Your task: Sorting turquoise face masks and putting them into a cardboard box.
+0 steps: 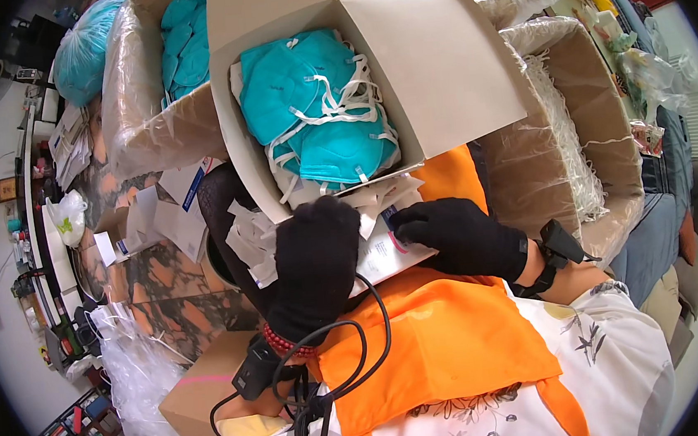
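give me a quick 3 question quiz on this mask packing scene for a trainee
1. True or false: the open white box holds teal masks.
2. What do both gloved hands touch? A) white paper sheet B) scissors C) tape roll
3. Fill in: the apron on the person's lap is ____.

Key:
1. True; the masks have white straps.
2. A; the left hand and right hand, both in black gloves, rest on the white paper sheet at the box's near edge.
3. Orange.
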`<state>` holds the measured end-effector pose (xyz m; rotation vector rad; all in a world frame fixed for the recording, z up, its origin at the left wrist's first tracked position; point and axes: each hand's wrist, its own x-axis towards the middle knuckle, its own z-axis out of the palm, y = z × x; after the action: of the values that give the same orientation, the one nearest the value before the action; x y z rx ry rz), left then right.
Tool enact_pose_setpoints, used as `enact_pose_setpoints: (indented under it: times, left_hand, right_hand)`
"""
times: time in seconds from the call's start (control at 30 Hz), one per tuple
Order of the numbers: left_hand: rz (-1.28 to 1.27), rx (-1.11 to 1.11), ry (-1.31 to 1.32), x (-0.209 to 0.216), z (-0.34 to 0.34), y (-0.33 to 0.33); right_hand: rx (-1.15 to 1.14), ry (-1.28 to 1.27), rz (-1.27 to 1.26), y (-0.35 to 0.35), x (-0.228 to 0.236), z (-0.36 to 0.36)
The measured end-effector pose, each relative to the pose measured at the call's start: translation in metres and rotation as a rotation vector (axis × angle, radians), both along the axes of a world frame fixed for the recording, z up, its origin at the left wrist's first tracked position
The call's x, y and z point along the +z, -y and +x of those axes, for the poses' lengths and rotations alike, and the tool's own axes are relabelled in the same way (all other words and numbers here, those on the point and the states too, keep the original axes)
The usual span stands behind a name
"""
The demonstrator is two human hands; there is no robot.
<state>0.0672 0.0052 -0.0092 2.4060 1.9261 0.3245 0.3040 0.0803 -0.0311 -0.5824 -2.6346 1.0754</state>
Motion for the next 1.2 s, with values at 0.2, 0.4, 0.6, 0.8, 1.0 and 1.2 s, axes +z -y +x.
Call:
enact_pose_setpoints:
  times: [0.2, 0.4, 0.6, 0.8, 1.0, 1.2]
  left_hand:
    - [0.122, -0.028, 0.095, -0.011, 0.003, 0.004]
    - [-0.025, 0.011, 0.037, -0.025, -0.003, -0.004]
    - [0.07, 0.008, 0.16, 0.003, -0.017, 0.001]
    - [0.109, 0.125, 0.375, 0.044, -0.039, 0.002]
    - [0.124, 0.243, 0.586, 0.087, -0.06, 0.001]
    - [0.082, 0.288, 0.662, 0.108, -0.06, -0.02]
  right_hand:
    - [0.011, -0.023, -0.061, -0.003, 0.0, 0.005]
    - [0.034, -0.068, -0.144, -0.014, 0.009, 0.009]
    - [0.041, -0.043, -0.589, -0.03, 0.014, 0.018]
    - [-0.034, -0.018, -0.574, -0.035, 0.017, 0.02]
    - [-0.087, 0.103, -0.507, -0.046, 0.034, 0.009]
    - [-0.264, -0.303, -0.664, -0.041, 0.037, -0.009]
